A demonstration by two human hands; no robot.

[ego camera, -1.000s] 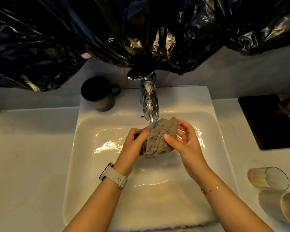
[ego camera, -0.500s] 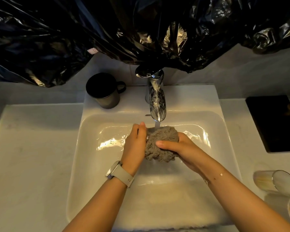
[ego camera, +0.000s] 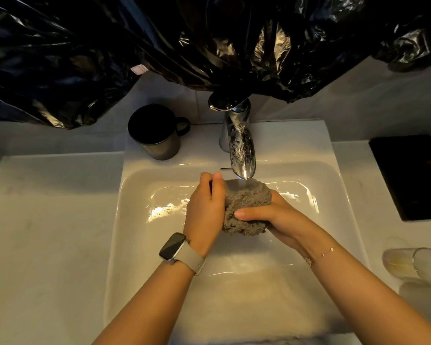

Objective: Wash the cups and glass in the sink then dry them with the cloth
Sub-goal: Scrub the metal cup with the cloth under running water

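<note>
The cloth is grey and fuzzy. The sink is glossy white, set in a white tabletop. Left of the chrome tap stands a black mug. Right of the sink lie a clear glass and a black tray. Above the tap hangs shiny black plastic. The watch has a beige strap.

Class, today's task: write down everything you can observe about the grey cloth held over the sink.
The grey cloth is a fuzzy, coarse-looking fabric bunched into a rough lump. It sits above the white sink basin, directly under the chrome tap spout, where a thin stream of water seems to reach its top. The left hand presses its left side; the right hand cups it from the right, thumb across the front. Its underside is hidden.
</note>
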